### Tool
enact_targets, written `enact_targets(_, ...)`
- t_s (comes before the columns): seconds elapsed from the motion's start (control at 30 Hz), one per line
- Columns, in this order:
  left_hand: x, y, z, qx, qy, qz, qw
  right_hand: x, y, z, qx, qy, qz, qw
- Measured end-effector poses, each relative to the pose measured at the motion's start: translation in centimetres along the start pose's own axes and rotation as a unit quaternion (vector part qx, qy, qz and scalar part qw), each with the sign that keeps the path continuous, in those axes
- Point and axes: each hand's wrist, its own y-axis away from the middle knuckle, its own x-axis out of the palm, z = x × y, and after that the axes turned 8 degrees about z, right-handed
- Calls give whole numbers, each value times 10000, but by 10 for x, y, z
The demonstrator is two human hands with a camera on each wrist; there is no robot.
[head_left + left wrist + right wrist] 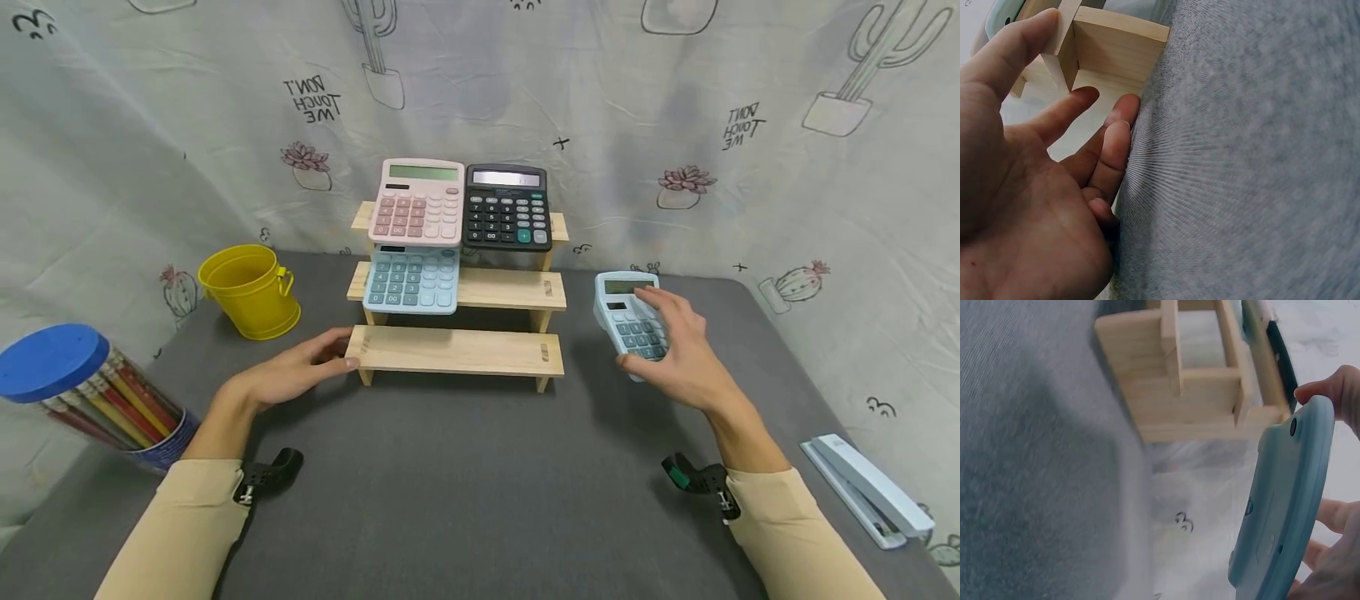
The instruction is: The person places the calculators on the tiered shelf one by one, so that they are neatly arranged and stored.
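Note:
My right hand (686,354) grips a light blue calculator (628,287) by its edges, above the table to the right of the stepped wooden stand (457,348). The calculator is tilted; in the right wrist view its back and side (1285,506) show. With thumb and forefinger, my left hand (288,371) holds the left end of the stand's lowest shelf, the other fingers lying below near the cloth. On the top shelf lean a pink calculator (417,204) and a black calculator (507,208), side by side. Another light blue calculator (412,282) leans on the middle shelf's left part.
A yellow bucket (251,292) stands left of the stand. Nearer on the left is a blue-lidded jar (112,396) of pencils. A light blue stapler (866,487) lies at the right table edge. Behind the grey table (480,500) hangs a printed curtain (480,83).

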Motion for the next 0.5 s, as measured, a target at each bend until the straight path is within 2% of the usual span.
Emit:
enact_targets(0.17,-1,1,-1,7,17,-25,10000,5,-3,11,-500,-80,-118,9986)
enact_targets(0.5,0,-1,-2,78,12,14,10000,13,-8,31,-1030,-89,50,9946)
